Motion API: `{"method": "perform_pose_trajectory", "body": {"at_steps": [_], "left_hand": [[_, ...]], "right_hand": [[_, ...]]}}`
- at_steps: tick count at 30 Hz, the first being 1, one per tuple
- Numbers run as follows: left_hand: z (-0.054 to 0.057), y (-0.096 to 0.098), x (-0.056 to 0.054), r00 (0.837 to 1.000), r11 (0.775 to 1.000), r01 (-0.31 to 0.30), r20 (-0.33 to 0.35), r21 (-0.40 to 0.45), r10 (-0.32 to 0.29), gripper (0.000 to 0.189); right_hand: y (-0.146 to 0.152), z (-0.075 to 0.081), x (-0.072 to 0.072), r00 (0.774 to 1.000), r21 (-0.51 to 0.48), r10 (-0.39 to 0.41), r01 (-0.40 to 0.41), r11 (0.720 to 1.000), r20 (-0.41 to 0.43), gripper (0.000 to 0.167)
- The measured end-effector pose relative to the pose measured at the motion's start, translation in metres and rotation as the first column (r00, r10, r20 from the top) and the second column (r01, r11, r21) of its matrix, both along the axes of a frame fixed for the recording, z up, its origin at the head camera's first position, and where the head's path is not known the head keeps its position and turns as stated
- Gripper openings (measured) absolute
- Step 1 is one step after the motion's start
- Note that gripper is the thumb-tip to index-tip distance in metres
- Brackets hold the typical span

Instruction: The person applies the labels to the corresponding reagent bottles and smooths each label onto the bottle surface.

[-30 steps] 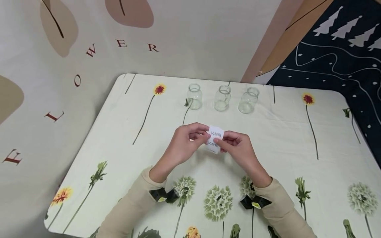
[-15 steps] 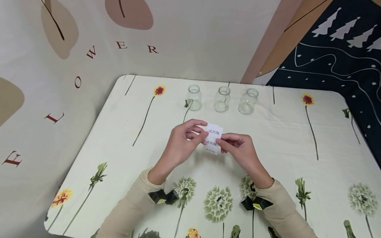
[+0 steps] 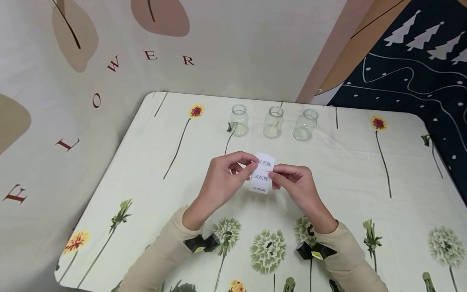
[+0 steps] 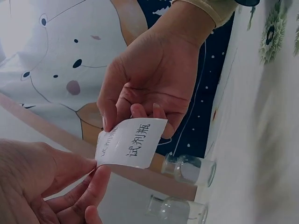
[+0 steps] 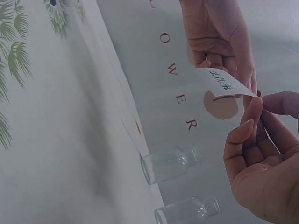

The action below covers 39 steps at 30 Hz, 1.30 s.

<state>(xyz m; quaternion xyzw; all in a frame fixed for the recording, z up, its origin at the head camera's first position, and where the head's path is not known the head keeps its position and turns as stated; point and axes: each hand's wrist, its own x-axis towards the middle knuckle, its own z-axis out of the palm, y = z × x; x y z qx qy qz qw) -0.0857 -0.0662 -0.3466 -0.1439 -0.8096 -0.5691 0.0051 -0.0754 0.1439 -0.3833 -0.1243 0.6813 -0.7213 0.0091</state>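
A small white strip of paper labels (image 3: pixel 261 178) printed with dark Chinese characters is held up between both hands above the table. My left hand (image 3: pixel 227 178) pinches its left edge between thumb and forefinger. At the opposite edge, my right hand (image 3: pixel 297 186) pinches the strip with thumb and fingers. The left wrist view shows the label strip (image 4: pixel 135 142) bending in a slight curve. Beyond the hands stand three clear glass jars: a left jar (image 3: pixel 238 121), a middle jar (image 3: pixel 273 122) and a right jar (image 3: pixel 305 125). All three have open mouths.
A white cloth (image 3: pixel 346 174) with printed flowers and dandelions covers the table. Behind it hangs a pale backdrop (image 3: pixel 248 61) with lettering, and a dark panel with white trees (image 3: pixel 401 81) is at the right.
The label strip has turned and tilted slightly in my hands, and its lowest printed line shows more fully. Both hands have shifted only a little; the jars stay where they were.
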Motion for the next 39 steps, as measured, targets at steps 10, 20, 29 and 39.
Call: {"method": "perform_pose_trajectory", "body": {"at_steps": [10,20,29,39], "left_hand": [[-0.0014,0.0021,0.0018,0.996,0.996,-0.028,-0.091,-0.088,0.02,0.008],[-0.0061,0.0046,0.0034,0.892,0.966,-0.086,-0.451,-0.243,-0.034,0.007],[-0.0047,0.0051,0.0032,0.836,0.967,-0.033,-0.536,-0.254,-0.113,0.006],[-0.0044,0.0048,0.0029,0.832,0.961,-0.023,-0.538,-0.276,-0.134,0.01]], "right_hand": [[-0.0002,0.0004,0.0008,0.999,0.003,0.016,-0.016,1.0,-0.03,0.01],[-0.0001,0.0,0.0009,0.998,0.021,0.029,-0.028,0.999,-0.054,0.012],[0.0012,-0.0004,0.0017,0.996,0.005,0.043,-0.042,0.999,-0.082,0.011],[0.0016,-0.0018,0.001,0.99,-0.026,0.055,-0.059,0.998,-0.131,0.014]]}}
